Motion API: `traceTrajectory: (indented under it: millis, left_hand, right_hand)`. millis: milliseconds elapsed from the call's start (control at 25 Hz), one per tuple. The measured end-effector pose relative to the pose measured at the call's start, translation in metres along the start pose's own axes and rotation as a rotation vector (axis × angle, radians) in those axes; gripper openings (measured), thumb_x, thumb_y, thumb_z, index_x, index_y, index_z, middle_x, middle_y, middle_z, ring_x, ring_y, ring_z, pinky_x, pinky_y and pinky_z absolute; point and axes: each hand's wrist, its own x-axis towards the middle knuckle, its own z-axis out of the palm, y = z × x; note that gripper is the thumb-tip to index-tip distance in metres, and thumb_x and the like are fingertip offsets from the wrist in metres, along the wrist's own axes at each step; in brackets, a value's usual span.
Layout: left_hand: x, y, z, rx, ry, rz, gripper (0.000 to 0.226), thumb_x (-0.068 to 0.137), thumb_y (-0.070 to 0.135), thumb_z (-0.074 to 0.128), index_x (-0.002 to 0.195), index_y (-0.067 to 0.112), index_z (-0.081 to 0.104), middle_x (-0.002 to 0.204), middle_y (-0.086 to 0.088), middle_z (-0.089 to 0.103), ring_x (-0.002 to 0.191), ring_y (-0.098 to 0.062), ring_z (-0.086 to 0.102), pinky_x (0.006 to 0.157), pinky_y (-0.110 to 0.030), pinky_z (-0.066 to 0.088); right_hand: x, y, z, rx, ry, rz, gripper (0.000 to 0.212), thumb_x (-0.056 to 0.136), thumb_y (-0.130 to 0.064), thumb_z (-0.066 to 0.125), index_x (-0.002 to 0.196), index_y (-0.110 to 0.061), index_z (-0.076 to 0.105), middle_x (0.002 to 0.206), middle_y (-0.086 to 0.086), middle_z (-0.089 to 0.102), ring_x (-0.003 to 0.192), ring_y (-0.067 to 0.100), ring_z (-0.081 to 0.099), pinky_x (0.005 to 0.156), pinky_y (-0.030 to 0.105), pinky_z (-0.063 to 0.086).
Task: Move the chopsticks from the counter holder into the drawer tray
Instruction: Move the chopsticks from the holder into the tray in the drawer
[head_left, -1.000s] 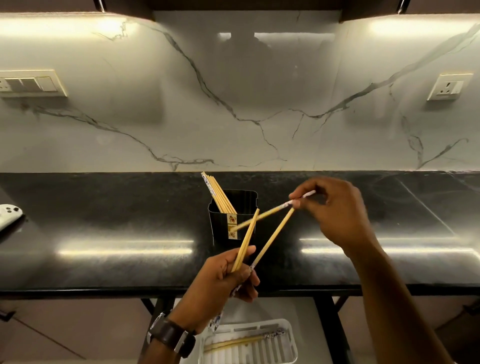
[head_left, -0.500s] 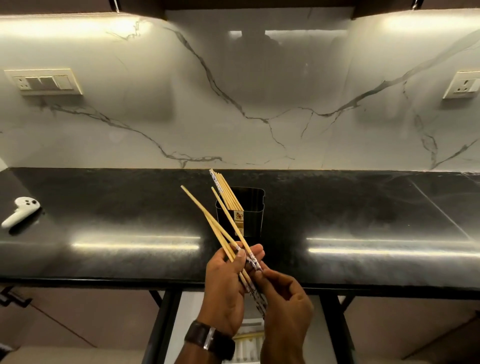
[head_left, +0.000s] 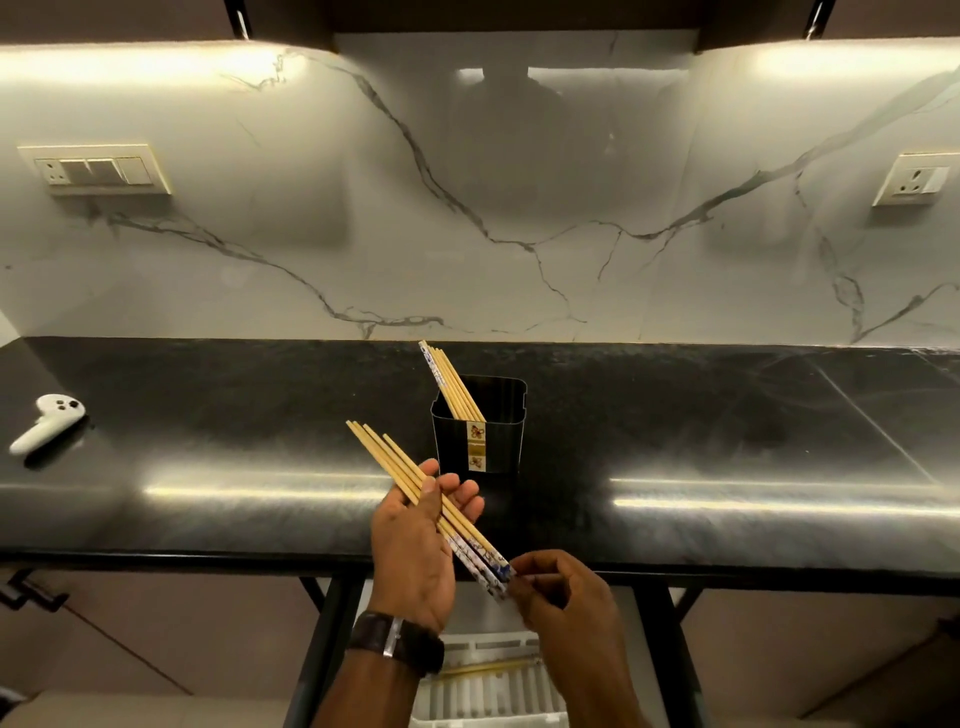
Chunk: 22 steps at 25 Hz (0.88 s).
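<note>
Chopsticks bundled in hand above the bench edge

Left hand (head_left: 415, 551) held a bundle of chopsticks (head_left: 415, 483), thumb pressed across the top, fingers (head_left: 462, 499) cupped beneath. Grip clenched on the sticks. Plain wooden tips pointed up and to the left, over the black bench (head_left: 675, 426). Patterned blue-and-white ends pointed down and to the right, past the bench's front edge.

Right hand (head_left: 558, 587) sat just beside those patterned ends, fingertips touching them. Fingers curled inward; whether they pinched the ends or only pressed against them, cannot tell. A dark wristwatch (head_left: 397, 639) with a metal clasp was on the left wrist.

Black holder (head_left: 480, 431) stood upright on the bench, just behind the left hand and apart from it. More chopsticks, the remaining chopsticks (head_left: 449, 382), leaned in its left corner, tilted up and to the left, one with a patterned end on top. A small decorated label showed on the holder's front face.

White drawer tray (head_left: 493, 691) lay below the bench, partly hidden behind both forearms. At least one yellow-wood stick (head_left: 498, 666) lay across its slatted compartments; count unclear.

White handheld controller (head_left: 49, 423) rested on the far left of the bench, well apart from the holder. Marble-patterned wall (head_left: 467, 234) rose behind, with a switch plate (head_left: 96, 169) on the left and a socket (head_left: 917, 179) on the right.
</note>
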Motion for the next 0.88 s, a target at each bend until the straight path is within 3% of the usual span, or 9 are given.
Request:
traceTrajectory:
  millis: [40, 120, 240, 400, 560, 720, 880]
  left_hand:
    - [0.004, 0.001, -0.002, 0.006, 0.024, 0.024, 0.024, 0.105, 0.011, 0.043, 0.124, 0.007, 0.057, 0.091, -0.012, 0.066, 0.083, -0.026, 0.070, 0.082, -0.043, 0.057]
    - [0.005, -0.006, -0.003, 0.057, 0.035, 0.080, 0.023, 0.106, 0.012, 0.042, 0.123, 0.006, 0.056, 0.085, -0.009, 0.061, 0.076, -0.022, 0.065, 0.077, -0.039, 0.057]
    - [-0.005, -0.039, -0.005, 0.185, 0.005, 0.113, 0.021, 0.106, 0.015, 0.040, 0.116, 0.010, 0.057, 0.085, -0.009, 0.063, 0.078, -0.023, 0.067, 0.079, -0.041, 0.058]
    - [-0.006, -0.058, -0.016, 0.186, 0.070, 0.118, 0.020, 0.107, 0.017, 0.039, 0.112, 0.011, 0.058, 0.081, -0.007, 0.063, 0.073, -0.020, 0.067, 0.073, -0.038, 0.058]
    - [-0.003, -0.072, -0.026, 0.212, 0.098, 0.097, 0.021, 0.107, 0.019, 0.040, 0.117, 0.013, 0.057, 0.079, -0.006, 0.064, 0.074, -0.021, 0.066, 0.074, -0.040, 0.057]
    - [-0.001, -0.085, -0.034, 0.158, 0.195, 0.083, 0.020, 0.107, 0.018, 0.040, 0.118, 0.011, 0.055, 0.080, -0.007, 0.064, 0.074, -0.022, 0.068, 0.070, -0.036, 0.059]
    - [0.004, -0.106, -0.052, 0.127, 0.241, -0.057, 0.021, 0.107, 0.017, 0.041, 0.116, 0.005, 0.056, 0.089, -0.014, 0.071, 0.088, -0.032, 0.073, 0.088, -0.047, 0.058]
  right_hand:
    - [-0.002, -0.001, 0.001, 0.243, 0.008, 0.152, 0.005, 0.095, -0.015, 0.069, 0.095, -0.019, 0.073, 0.094, 0.006, 0.078, 0.092, 0.021, 0.072, 0.077, 0.028, 0.060]
    - [0.001, -0.001, 0.011, 0.730, 0.015, 0.479, 0.019, 0.102, -0.021, 0.058, 0.104, -0.008, 0.071, 0.105, 0.021, 0.074, 0.103, 0.034, 0.070, 0.091, 0.044, 0.058]
    - [0.013, -0.002, 0.033, 1.045, 0.029, 0.666, 0.032, 0.109, -0.023, 0.043, 0.109, 0.001, 0.065, 0.107, 0.030, 0.068, 0.099, 0.042, 0.066, 0.104, 0.053, 0.050]
    - [0.025, 0.010, 0.046, 1.112, 0.011, 0.706, 0.041, 0.110, -0.028, 0.038, 0.111, 0.005, 0.063, 0.114, 0.033, 0.066, 0.112, 0.047, 0.063, 0.108, 0.058, 0.046]
    - [0.022, 0.022, 0.041, 0.993, -0.098, 0.747, 0.040, 0.110, -0.026, 0.037, 0.112, 0.003, 0.065, 0.114, 0.032, 0.070, 0.114, 0.044, 0.065, 0.105, 0.054, 0.049]
    - [0.021, 0.032, 0.033, 0.948, -0.080, 0.755, 0.027, 0.107, -0.021, 0.050, 0.110, 0.003, 0.062, 0.107, 0.031, 0.069, 0.095, 0.042, 0.068, 0.091, 0.052, 0.055]
    - [0.033, 0.067, 0.021, 0.823, 0.009, 0.782, 0.010, 0.095, 0.002, 0.065, 0.101, 0.009, 0.066, 0.107, 0.032, 0.069, 0.087, 0.038, 0.071, 0.069, 0.042, 0.064]
